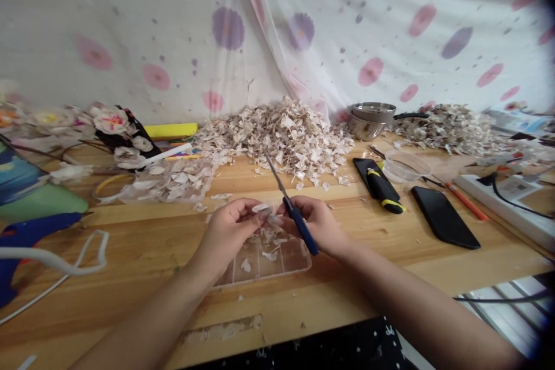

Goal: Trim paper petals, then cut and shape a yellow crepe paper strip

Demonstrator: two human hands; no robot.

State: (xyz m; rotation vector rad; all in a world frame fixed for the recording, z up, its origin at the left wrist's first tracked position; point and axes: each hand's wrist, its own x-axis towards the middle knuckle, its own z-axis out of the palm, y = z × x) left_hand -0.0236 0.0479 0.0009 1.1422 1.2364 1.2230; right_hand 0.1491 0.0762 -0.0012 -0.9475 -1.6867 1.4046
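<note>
My left hand [236, 225] is closed in a pinch on a thin, pale, petal-like flake [261, 207]. Scissors with dark blue handles [300, 225] are in my right hand [323, 222], their blades pointing up and away from me. The right fingertips meet the left ones at the flake, so what they touch there is partly hidden. Below both hands lies a clear compartment tray [295, 265] with several flakes in it, some piled under the fingers.
At the back rises a large heap of flakes [281, 133], with metal bowls [372, 121] beside it. A shallow tray of flakes [173, 179] and a blue glue gun [41, 225] are leftward. Rightward lie yellow-black pliers [384, 189], a black phone [444, 217] and a power strip [511, 202].
</note>
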